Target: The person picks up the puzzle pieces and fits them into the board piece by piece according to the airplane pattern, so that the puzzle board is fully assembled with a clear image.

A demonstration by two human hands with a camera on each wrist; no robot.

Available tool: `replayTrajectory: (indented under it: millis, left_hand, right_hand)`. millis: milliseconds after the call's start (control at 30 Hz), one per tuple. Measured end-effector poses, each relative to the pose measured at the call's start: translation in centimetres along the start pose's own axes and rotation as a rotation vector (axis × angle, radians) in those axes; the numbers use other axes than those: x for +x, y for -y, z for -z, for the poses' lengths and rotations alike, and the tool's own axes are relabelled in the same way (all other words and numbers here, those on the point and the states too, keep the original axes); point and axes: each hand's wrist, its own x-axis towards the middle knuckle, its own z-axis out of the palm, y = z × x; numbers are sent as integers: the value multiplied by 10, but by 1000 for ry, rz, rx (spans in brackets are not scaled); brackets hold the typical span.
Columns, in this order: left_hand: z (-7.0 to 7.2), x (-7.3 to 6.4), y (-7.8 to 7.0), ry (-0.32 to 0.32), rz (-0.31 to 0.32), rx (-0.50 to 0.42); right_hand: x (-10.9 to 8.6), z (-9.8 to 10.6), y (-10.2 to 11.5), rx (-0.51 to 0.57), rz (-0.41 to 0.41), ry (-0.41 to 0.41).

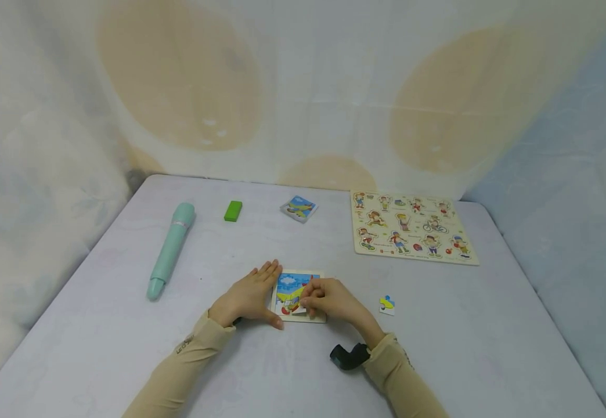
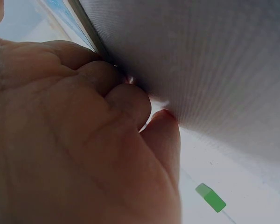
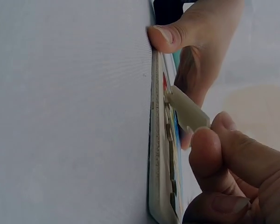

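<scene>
A small jigsaw board with a pale frame and a blue, yellow and red picture lies flat between the hands. My left hand rests on the table at its left side, fingers extended along the edge and thumb by the near left corner. My right hand pinches a puzzle piece between thumb and fingertips. That piece tilts over the board's near right part, one end touching the picture area in the right wrist view. The fingers partly hide the board's right side. A loose puzzle piece lies right of the right hand.
Farther back stand or lie a green block, a square airplane picture and a large beige board with sports figures. A teal microphone-shaped object lies at left. Fabric hangs behind the table's far edge.
</scene>
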Motion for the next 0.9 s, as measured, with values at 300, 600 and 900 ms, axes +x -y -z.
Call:
replayTrajectory:
  millis: [300, 600, 900]
  left_hand:
    - [0, 1, 0, 0, -10, 12]
    - [1, 2, 2, -10, -19, 9]
    - [0, 2, 1, -10, -15, 14]
  right_hand:
    - [0, -8, 0, -65, -37, -38]
    - [2, -19, 3, -309, -38, -149]
    - [-2, -23, 8, -313, -62, -168]
